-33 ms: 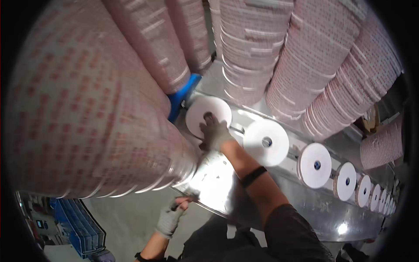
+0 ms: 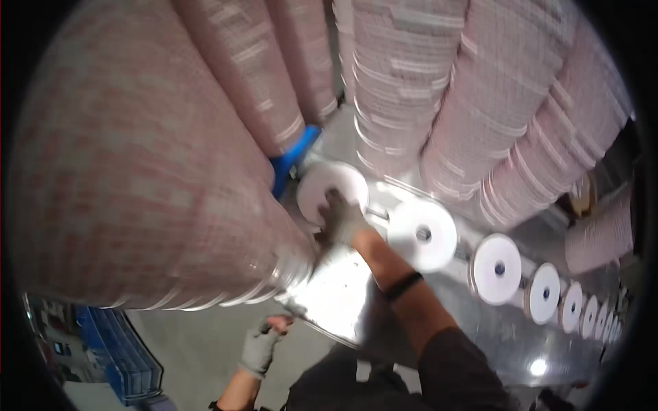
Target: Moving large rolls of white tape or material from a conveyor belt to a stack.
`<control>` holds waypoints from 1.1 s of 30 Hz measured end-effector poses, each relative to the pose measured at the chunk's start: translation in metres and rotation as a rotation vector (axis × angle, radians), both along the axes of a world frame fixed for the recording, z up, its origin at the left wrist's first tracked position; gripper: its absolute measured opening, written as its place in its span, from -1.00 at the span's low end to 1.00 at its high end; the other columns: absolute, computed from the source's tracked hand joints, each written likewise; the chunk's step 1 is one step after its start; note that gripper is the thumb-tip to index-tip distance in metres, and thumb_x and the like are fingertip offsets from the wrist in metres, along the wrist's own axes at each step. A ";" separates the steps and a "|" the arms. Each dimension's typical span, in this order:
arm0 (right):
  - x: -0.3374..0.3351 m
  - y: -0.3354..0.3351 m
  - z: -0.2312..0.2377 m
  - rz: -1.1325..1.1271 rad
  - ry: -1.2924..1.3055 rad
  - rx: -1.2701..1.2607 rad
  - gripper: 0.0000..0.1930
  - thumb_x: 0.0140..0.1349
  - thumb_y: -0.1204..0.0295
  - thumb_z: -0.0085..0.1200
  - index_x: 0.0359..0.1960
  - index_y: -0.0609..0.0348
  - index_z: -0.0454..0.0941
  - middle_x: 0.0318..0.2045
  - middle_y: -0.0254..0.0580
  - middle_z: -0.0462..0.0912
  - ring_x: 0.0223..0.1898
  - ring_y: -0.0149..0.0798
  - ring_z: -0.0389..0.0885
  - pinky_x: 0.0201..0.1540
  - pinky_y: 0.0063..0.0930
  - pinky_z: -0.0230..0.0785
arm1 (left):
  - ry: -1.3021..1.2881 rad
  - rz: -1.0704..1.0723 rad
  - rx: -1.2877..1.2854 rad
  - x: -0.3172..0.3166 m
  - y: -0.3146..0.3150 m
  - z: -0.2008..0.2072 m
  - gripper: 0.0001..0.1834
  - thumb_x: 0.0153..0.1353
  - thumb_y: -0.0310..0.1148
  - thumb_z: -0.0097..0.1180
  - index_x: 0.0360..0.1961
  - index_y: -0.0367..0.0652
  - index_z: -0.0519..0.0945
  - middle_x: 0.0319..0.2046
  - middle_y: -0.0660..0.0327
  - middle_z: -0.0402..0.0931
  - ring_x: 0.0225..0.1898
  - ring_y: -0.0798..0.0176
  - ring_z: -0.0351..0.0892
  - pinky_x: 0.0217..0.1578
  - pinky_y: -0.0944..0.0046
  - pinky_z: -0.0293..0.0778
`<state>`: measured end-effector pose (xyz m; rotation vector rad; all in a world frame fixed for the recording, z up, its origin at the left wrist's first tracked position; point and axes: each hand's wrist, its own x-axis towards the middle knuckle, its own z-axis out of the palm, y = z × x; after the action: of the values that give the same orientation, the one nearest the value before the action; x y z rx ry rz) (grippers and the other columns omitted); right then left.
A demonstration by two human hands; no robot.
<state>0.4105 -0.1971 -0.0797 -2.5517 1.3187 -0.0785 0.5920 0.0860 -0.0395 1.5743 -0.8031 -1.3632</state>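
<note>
My right hand, in a grey glove, reaches over a white disc-shaped roll on the metal table. Its fingers are stretched out over the roll's centre hole, and part of the roll is hidden beneath them. A second white roll stands just right of that hand. My left hand, in a grey glove with bare fingertips, hangs by the near edge of the metal table. Its fingers are pressed together; a dark spot shows there, but what they hold, if anything, is too blurred to make out.
More white rolls run in a line to the right. Tall wrapped pink-printed stacks tower at the left and along the back. A blue piece sits between stack and roll. Blue bins stand lower left.
The view has shifted slightly, so rolls and table sit lower and further right. My left hand has moved a little away from the table edge. My right hand stays over the roll.
</note>
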 end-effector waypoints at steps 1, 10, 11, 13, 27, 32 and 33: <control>-0.004 -0.005 -0.023 0.053 -0.145 -0.013 -0.20 0.06 -0.12 0.15 0.25 0.16 0.38 0.31 0.07 0.28 0.40 0.11 0.06 0.30 -0.10 0.13 | -0.001 0.144 0.017 0.014 0.007 -0.001 -0.77 0.31 -0.24 0.10 -0.18 -0.20 0.53 -0.17 0.17 0.58 -0.15 0.29 0.56 -0.13 0.29 0.45; -0.086 0.011 0.290 -0.057 -0.531 -0.584 -0.36 0.22 0.06 0.07 0.23 0.22 0.32 0.16 0.14 0.41 0.15 0.10 0.43 0.18 -0.18 0.32 | -0.006 0.537 -0.144 0.097 -0.093 -0.061 -0.36 0.26 0.18 0.01 0.19 -0.05 0.40 0.05 0.19 0.52 0.08 0.10 0.45 0.06 -0.15 0.36; -0.083 0.019 0.342 -0.081 -0.632 -0.651 -0.25 0.24 -0.10 0.00 0.26 0.25 0.26 0.18 0.17 0.37 0.18 0.10 0.41 0.18 -0.17 0.33 | 0.035 0.477 -0.181 0.096 -0.106 -0.060 -0.35 0.26 0.18 0.00 0.19 -0.06 0.40 0.06 0.18 0.52 0.08 0.10 0.45 0.06 -0.15 0.36; -0.069 0.045 0.435 0.074 -1.005 -0.662 -0.29 0.35 -0.09 -0.13 0.36 0.16 0.14 0.25 0.12 0.32 0.28 0.02 0.33 0.22 -0.19 0.32 | 0.143 0.352 -0.222 0.087 -0.135 -0.054 -0.35 0.26 0.18 0.00 0.19 -0.07 0.41 0.06 0.17 0.52 0.08 0.09 0.45 0.06 -0.13 0.36; 0.074 0.126 0.710 0.341 -0.672 -0.791 -0.36 0.34 0.04 -0.01 0.30 0.22 0.28 0.33 -0.02 0.28 0.35 -0.19 0.22 0.42 -0.21 -0.06 | 0.453 0.084 -0.161 0.094 -0.202 -0.090 -0.30 0.28 0.22 -0.07 0.17 -0.16 0.44 0.12 0.09 0.49 0.12 0.03 0.44 0.09 -0.04 0.38; 0.056 0.153 0.680 0.291 -0.480 -0.879 -0.37 0.34 0.04 -0.02 0.30 0.23 0.29 0.30 -0.02 0.31 0.32 -0.19 0.26 0.38 -0.21 0.01 | 0.503 0.072 -0.184 0.112 -0.165 -0.119 -0.28 0.28 0.24 -0.09 0.17 -0.19 0.44 0.14 0.06 0.48 0.13 0.00 0.44 0.10 -0.01 0.38; 0.049 0.156 0.675 0.292 -0.471 -0.889 -0.37 0.35 0.04 -0.02 0.30 0.23 0.29 0.30 -0.02 0.32 0.31 -0.19 0.27 0.37 -0.21 0.03 | 0.498 0.080 -0.187 0.115 -0.158 -0.120 -0.27 0.28 0.24 -0.10 0.16 -0.20 0.45 0.14 0.05 0.48 0.14 0.00 0.44 0.10 0.00 0.38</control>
<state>0.4593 -0.0410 0.5950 -3.0548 0.7996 -1.3795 0.7065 -0.0724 -0.1595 1.0456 -0.5349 -1.4888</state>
